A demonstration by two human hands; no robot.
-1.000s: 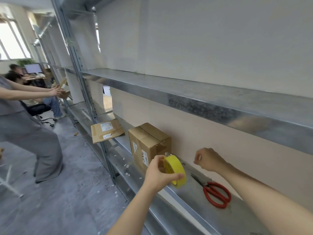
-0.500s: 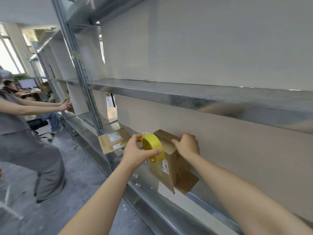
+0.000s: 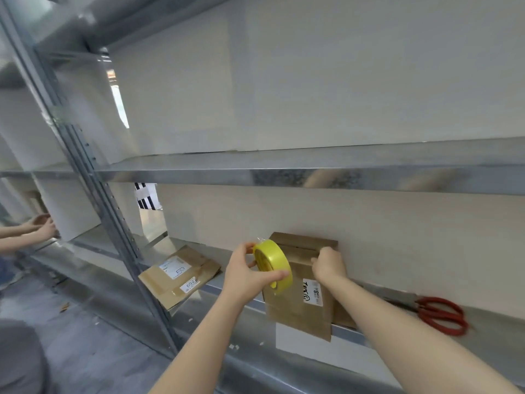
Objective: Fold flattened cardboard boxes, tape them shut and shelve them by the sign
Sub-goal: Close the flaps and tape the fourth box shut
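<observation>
On the front edge of the galvanised metal shelf (image 3: 494, 322) stood the small brown cardboard box (image 3: 301, 302), its top flaps gripped closed by the right hand (image 3: 329, 265), apparently so the left hand (image 3: 250, 277), clasping the yellow tape roll (image 3: 274, 265), could seal them, with red-handled scissors (image 3: 443, 314) ready farther right on that shelf.

- The box (image 3: 301, 305) stands on the shelf (image 3: 494, 319), against the back wall (image 3: 397, 237).
- A flattened box (image 3: 179, 275) lies left of it, scissors (image 3: 439, 314) right.
- The tape roll (image 3: 274, 264) is before the box's top.
</observation>
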